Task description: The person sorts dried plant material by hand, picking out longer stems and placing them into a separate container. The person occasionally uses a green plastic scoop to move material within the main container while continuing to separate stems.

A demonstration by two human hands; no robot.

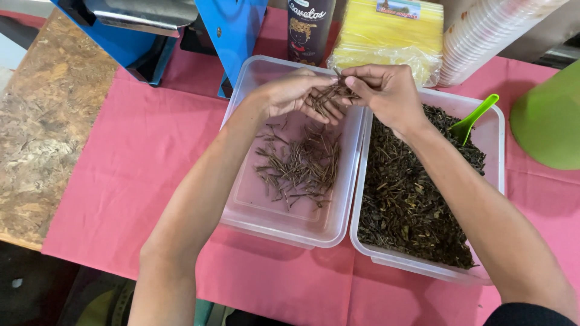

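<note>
Pink tablecloth (pixel 151 157), two tubs side by side, both hands (pixel 338 93) pinching twigs (pixel 326 96)

Just behind the left clear tub (pixel 241 211) stands a dark cylindrical bottle (pixel 309 27) with a pale illustrated label. Right of that bottle lies a stack of yellow plastic bags (pixel 386 39) in clear wrap, bearing a small colourful rectangular label (pixel 398 8) on top.

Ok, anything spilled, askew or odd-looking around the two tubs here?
Nothing stands out. The brown sticks lie inside the left tub, the dark dried leaves and green scoop stay in the right tub. Both hands hold sticks above the tubs; none shows on the pink cloth.
</note>
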